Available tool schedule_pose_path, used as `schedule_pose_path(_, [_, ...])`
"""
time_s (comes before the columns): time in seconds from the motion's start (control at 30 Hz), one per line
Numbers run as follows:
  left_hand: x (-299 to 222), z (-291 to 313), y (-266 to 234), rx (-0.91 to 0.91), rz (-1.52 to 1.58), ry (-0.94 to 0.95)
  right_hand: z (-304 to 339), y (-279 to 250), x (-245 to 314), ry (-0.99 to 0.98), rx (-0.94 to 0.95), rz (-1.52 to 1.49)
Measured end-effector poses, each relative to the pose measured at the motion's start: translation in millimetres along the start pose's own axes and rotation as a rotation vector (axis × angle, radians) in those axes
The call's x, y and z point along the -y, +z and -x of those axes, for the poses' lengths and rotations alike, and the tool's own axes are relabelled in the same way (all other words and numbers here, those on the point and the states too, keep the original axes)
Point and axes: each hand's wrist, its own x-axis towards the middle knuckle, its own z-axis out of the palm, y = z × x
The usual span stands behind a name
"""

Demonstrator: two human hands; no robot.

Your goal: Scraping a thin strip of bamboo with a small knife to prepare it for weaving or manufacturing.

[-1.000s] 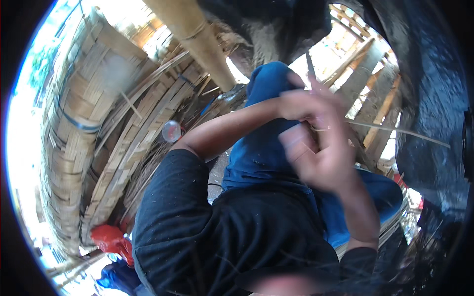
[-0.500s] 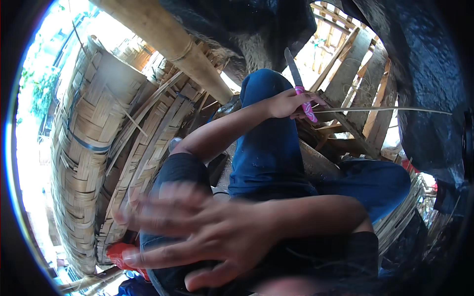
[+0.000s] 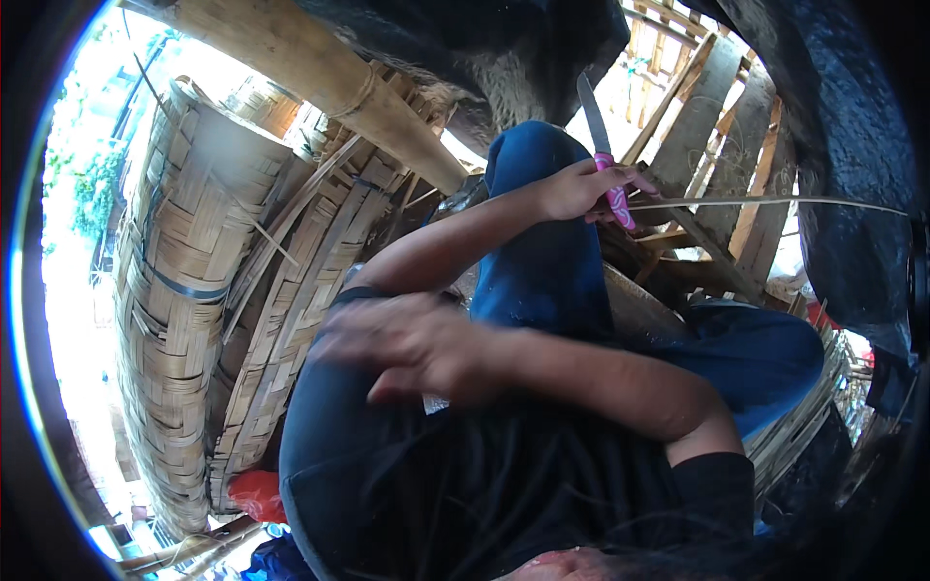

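My left hand (image 3: 593, 191) is closed on a knife (image 3: 617, 189) with a pink-and-white patterned handle, its dark blade pointing up and away. From the same hand a thin, pale strip (image 3: 765, 201), which looks like bamboo, runs out to the right. This hand is just beyond my raised knee in blue trousers (image 3: 542, 242). Blurred by motion, my right hand (image 3: 417, 349) crosses my body to my left upper arm. Its thumb stands apart and the fingers look stretched out, with nothing visible in them. Whether it touches the arm or sleeve cannot be told.
At the left stand a large roll of woven bamboo matting (image 3: 179, 320) and flat split-bamboo panels (image 3: 291, 300). A thick bamboo pole (image 3: 329, 87) slants across the top. Wooden slats (image 3: 712, 116) and dark plastic sheeting (image 3: 848, 194) are at the right. A red bag (image 3: 257, 494) lies low left.
My right hand has moved up and away from me, from low over my lap to beside my left upper arm. My left hand, with the knife and strip, has shifted slightly right in view.
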Motion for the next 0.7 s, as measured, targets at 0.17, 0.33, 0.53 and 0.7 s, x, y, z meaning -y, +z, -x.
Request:
schedule_pose_path(0.17, [-5.5,-4.1,8.1,-0.03,-0.055,-0.03,71.6,-41.5,1.3,0.291,0.001,0.517])
schedule_pose_path(0.33, [-6.7,-1.0,0.9,-0.029,-0.026,-0.033,-4.6,-37.8,47.5,-0.039,-0.302,0.088])
schedule_pose_path(0.53, [-3.6,-7.7,0.0,-0.036,0.008,-0.039,52.6,-16.2,-28.0,0.263,-0.081,0.146])
schedule_pose_path(0.7, [-3.2,-0.8,0.2,-0.044,0.004,-0.026,-22.8,-28.8,64.2,-0.148,-0.389,0.054])
